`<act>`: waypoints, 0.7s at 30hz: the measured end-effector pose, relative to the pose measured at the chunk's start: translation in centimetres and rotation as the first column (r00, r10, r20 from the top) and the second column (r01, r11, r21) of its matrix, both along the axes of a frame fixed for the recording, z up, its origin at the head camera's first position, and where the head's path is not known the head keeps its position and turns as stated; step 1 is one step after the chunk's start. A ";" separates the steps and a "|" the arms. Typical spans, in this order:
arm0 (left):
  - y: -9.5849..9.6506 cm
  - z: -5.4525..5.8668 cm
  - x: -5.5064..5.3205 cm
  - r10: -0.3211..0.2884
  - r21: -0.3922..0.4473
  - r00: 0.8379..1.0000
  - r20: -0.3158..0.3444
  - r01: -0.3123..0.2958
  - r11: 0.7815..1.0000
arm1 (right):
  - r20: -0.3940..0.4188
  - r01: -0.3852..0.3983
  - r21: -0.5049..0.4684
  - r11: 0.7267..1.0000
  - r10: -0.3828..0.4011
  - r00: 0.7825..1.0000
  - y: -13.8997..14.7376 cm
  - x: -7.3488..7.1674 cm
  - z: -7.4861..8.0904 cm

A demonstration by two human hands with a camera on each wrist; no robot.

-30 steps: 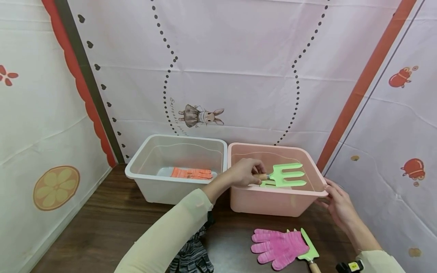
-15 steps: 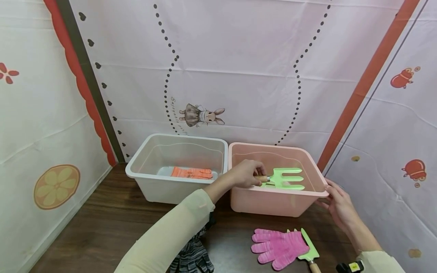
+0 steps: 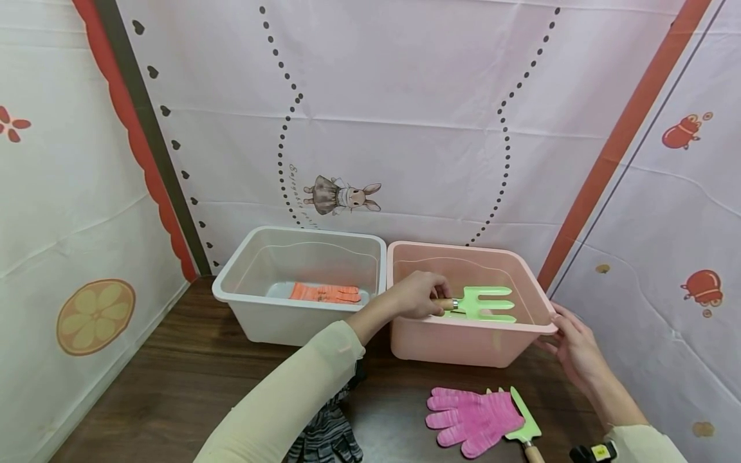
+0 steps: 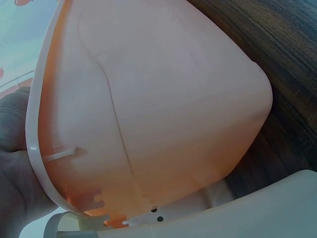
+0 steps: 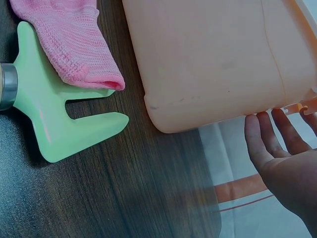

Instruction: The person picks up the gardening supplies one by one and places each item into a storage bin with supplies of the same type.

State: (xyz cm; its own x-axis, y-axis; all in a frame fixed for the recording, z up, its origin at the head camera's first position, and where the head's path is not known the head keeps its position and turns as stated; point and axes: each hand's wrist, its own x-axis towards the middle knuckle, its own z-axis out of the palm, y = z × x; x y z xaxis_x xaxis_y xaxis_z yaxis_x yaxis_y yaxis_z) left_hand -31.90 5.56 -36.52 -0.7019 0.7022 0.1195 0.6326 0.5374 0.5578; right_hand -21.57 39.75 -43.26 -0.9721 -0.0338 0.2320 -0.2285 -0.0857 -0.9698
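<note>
My left hand (image 3: pixel 417 296) reaches over the front rim of the pink bin (image 3: pixel 451 344) and pinches the wooden handle of a green garden hand fork (image 3: pixel 486 305). The fork lies level inside the opening, its tines pointing right. Another bit of green shows beneath it, mostly hidden. At the bin's right end, my right hand (image 3: pixel 576 344) touches the wall below the rim; in the right wrist view its fingers (image 5: pixel 255 136) look nearly straight. In the left wrist view the handle and fork are hidden behind the bin wall, and only part of the hand (image 4: pixel 20 173) shows.
A pale grey bin (image 3: pixel 289 318) stands left of the pink one, with an orange glove (image 3: pixel 324 293) inside. In front lie a pink glove (image 3: pixel 475 418), a green trowel (image 3: pixel 525 421) and a dark striped glove (image 3: pixel 327 434), partly behind my left sleeve. Printed cloth hangs behind.
My left hand has lowered the fork slightly into the pink bin, and its tines have dropped a little. My right hand has stayed at the bin's right end.
</note>
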 end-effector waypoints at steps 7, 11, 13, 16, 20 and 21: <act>0.1 -0.3 -0.1 -0.004 -0.002 1.000 -0.015 0.004 1.000 | 0.005 -0.001 0.000 1.000 0.001 1.000 0.1 0.1 0.0; 0.2 -0.3 -0.1 -0.006 0.002 1.000 -0.020 0.006 1.000 | 0.013 0.001 0.014 1.000 -0.002 1.000 0.1 0.1 0.1; 0.2 -0.4 -0.2 -0.008 0.007 1.000 -0.021 0.008 1.000 | 0.017 0.004 0.014 1.000 -0.004 1.000 0.1 0.1 0.1; 0.2 -0.4 -0.3 -0.012 0.012 1.000 -0.021 0.013 1.000 | 0.020 0.010 0.018 1.000 -0.010 1.000 0.0 0.1 0.2; 0.2 -0.4 -0.4 -0.017 0.012 0.999 -0.029 0.017 1.000 | 0.017 0.011 0.019 1.000 -0.012 1.000 -0.1 0.1 0.2; 0.1 -0.4 -0.4 -0.020 0.013 0.999 -0.030 0.021 1.000 | 0.016 0.012 0.019 1.000 -0.012 1.000 -0.1 0.1 0.2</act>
State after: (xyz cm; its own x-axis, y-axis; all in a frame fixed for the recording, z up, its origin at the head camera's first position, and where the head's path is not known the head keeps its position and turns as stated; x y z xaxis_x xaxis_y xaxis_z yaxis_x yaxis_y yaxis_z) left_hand -32.27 5.69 -36.90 -0.6835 0.7146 0.1490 0.6596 0.5172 0.5455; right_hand -21.44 39.67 -43.09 -0.9760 -0.0266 0.2162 -0.2141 -0.0642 -0.9747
